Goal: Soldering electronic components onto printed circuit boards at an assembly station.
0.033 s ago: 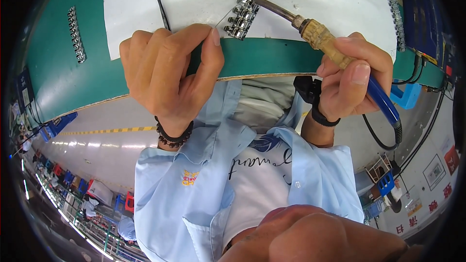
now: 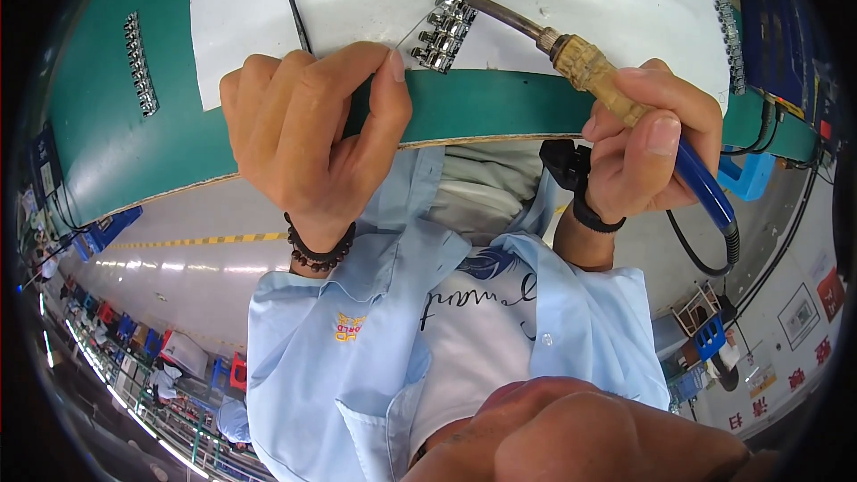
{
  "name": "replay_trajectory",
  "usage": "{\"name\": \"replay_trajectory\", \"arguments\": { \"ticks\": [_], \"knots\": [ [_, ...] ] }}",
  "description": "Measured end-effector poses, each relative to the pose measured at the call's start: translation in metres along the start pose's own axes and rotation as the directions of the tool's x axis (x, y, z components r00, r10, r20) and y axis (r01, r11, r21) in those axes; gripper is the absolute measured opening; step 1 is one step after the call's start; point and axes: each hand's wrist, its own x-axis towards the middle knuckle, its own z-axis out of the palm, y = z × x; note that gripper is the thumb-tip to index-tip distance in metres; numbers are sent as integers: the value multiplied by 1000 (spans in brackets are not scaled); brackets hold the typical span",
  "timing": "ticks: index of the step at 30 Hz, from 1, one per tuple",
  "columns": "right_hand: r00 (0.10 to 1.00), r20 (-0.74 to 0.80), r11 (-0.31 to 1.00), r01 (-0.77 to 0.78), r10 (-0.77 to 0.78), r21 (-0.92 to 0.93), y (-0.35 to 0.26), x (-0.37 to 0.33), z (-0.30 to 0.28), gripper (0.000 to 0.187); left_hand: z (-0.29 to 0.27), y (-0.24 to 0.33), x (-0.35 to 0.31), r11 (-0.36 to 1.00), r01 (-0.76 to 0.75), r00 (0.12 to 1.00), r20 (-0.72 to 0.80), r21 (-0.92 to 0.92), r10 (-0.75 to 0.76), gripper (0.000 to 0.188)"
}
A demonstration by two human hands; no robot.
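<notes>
My left hand (image 2: 299, 129) pinches a thin solder wire (image 2: 411, 33) between thumb and forefinger. The wire slants up toward a row of small shiny metal parts (image 2: 446, 33). Wrapped round the handle of a soldering iron (image 2: 585, 65) is my right hand (image 2: 659, 138). The iron's tip meets the same metal row, just above where the wire's far end comes close; whether the two touch is too small to tell. Beneath the row lies a white sheet (image 2: 357, 0) on the green table (image 2: 192, 147).
Another metal row (image 2: 141, 64) lies at the table's left, and one more (image 2: 729, 43) at the right. A black cable (image 2: 293, 0) crosses the sheet. The iron's cord (image 2: 692, 250) loops below my right hand. A dark blue box (image 2: 775, 45) stands at the right edge.
</notes>
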Motion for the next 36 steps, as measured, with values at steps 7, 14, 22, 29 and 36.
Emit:
{"name": "replay_trajectory", "arguments": {
  "ticks": [7, 14, 22, 29, 36],
  "knots": [
    [999, -44, 1000, 6, -5, 29, 1, -1, 5, 24, 3, -3, 3, 1000, -26, 999, 22, 13, 26, 18],
    [999, 5, 996, 43, -43, -83, 1, -1, 1, 23, 2, -1, -1, 999, 44, 998, -32, -10, -45, 18],
    [987, -149, 998, 50, -53, -28, -2, -7, 3, 25, 3, -2, -3, 1000, 7, 999, -42, -1, -7, 18],
    [997, -52, 998, 55, -57, -29, -2, -4, -1, 24, 3, 0, 1, 1000, -31, 999, -15, 0, 31, 18],
    [997, -12, 996, 80, -81, -34, 3, -3, 4, 22, 3, -2, 0, 1000, -24, 1000, -6, 2, 24, 18]
  ]
}}
